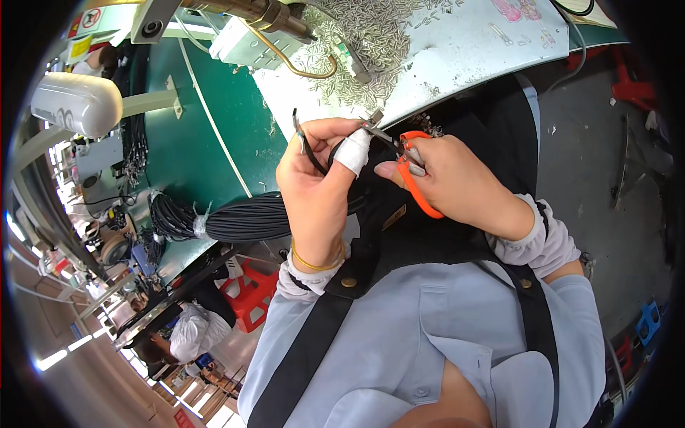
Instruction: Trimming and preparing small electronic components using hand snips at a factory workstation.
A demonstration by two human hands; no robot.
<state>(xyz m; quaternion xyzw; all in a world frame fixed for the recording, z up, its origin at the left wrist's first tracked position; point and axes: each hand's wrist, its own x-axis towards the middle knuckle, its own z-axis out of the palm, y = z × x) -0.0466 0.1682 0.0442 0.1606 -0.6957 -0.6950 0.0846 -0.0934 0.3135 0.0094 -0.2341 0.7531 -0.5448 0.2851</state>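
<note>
A thin black cable (309, 151) is pinched in my left hand (310, 189). One end of it sticks up past my curled fingers, and a small metal piece (376, 115) shows beyond the fingertips. White tape (354, 153) wraps my left thumb. My right hand (464, 178) is closed round orange-handled pliers (419, 191). Their dark jaws reach to my left fingertips, beside the metal piece. Whether the jaws are clamped on anything is too small to tell. Both hands are over my lap, at the near edge of the worktable (449, 82).
Loose small metal pins (385, 46) cover part of the tabletop, below a machine head (275, 18) with a bent brass tube (307, 73). Coiled black cables (246, 217) lie to my left on the green surface (214, 135). A red stool (253, 294) and another person (200, 332) are farther left.
</note>
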